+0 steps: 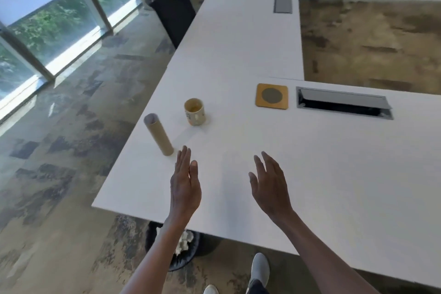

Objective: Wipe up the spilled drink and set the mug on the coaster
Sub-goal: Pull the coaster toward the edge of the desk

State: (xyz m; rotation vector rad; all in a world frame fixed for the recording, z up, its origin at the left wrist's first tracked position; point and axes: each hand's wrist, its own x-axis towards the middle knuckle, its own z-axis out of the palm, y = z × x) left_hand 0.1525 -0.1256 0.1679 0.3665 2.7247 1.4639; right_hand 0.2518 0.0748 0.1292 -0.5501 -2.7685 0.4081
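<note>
A cream mug [195, 112] with a printed pattern stands upright on the white table [334, 162], a little yellowish liquid in its bottom. To its right lies a square yellow coaster [272, 96] with a grey round centre, nothing on it. A bare cardboard paper-towel tube [159, 135] stands near the table's left edge. My left hand [185, 184] hovers flat just below the tube, fingers together and extended, holding nothing. My right hand [270, 186] is open over the table, fingers spread. No spill shows on the table top.
An open cable hatch [343, 105] sits right of the coaster; a closed one [283, 1] lies farther back. A black waste bin [176, 248] with crumpled white paper stands under the near table edge. Black chairs [173, 9] line the left side.
</note>
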